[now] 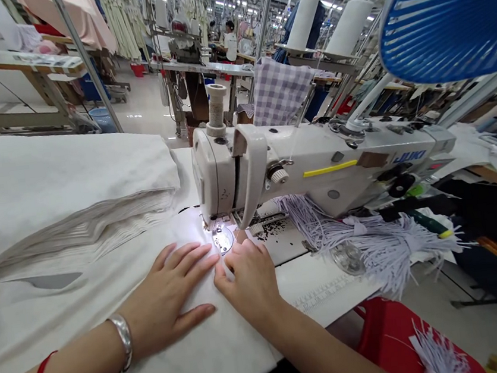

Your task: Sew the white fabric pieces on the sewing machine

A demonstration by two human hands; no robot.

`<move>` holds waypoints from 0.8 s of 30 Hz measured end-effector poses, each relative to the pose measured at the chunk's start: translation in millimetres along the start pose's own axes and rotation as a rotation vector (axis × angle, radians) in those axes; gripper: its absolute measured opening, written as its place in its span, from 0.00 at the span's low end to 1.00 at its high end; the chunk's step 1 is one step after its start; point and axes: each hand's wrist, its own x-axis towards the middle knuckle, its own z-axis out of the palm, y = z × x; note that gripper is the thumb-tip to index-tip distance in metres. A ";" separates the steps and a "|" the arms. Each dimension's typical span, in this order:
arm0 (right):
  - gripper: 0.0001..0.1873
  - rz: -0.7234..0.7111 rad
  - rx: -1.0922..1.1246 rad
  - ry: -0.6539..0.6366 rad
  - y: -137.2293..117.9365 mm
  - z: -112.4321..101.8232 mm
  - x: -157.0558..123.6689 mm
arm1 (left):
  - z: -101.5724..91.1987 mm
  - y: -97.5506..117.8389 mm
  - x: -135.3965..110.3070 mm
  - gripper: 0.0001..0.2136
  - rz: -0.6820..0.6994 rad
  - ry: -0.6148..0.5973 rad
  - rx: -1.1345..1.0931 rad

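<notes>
White cloth (pixel 161 364) reaches the needle plate (pixel 223 239) under both hands (pixel 166 297) (pixel 246 285).

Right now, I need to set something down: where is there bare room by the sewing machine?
The white tabletop strip with its printed ruler, between the right hand and the pale cord bundle. Crowded: that bundle and the lint-flecked machine bed.

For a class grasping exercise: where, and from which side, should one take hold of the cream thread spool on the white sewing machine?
Take the cream thread spool by its narrow barrel, coming from above: it stands on the white Juki sewing machine, its top is free, and its wider base sits against the machine.
</notes>
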 end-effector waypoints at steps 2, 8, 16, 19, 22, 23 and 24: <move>0.14 0.004 0.001 -0.002 -0.3 -0.3 -0.6 | -2.6 -3.8 3.5 0.29 0.050 -0.012 0.006; 0.13 -0.001 -0.006 -0.014 -1.4 -1.1 -3.1 | 8.4 19.4 -11.9 0.20 0.041 0.118 0.114; 0.12 0.000 0.005 -0.047 -0.9 -3.5 -3.7 | 8.7 35.3 -23.3 0.32 -0.071 0.051 0.083; 0.12 0.008 0.000 -0.044 -1.7 -3.8 -3.2 | 5.9 28.2 -18.4 0.31 -0.072 0.038 0.053; 0.12 0.021 -0.002 -0.044 -2.9 -4.2 -2.9 | 5.9 21.0 -14.5 0.30 -0.058 0.022 0.049; 0.12 0.027 -0.003 -0.047 -3.2 -4.3 -2.8 | 6.1 18.6 -13.4 0.30 -0.051 0.013 0.049; 0.12 0.032 -0.004 -0.049 -3.6 -4.5 -2.8 | 6.1 16.4 -12.3 0.31 -0.040 0.003 0.048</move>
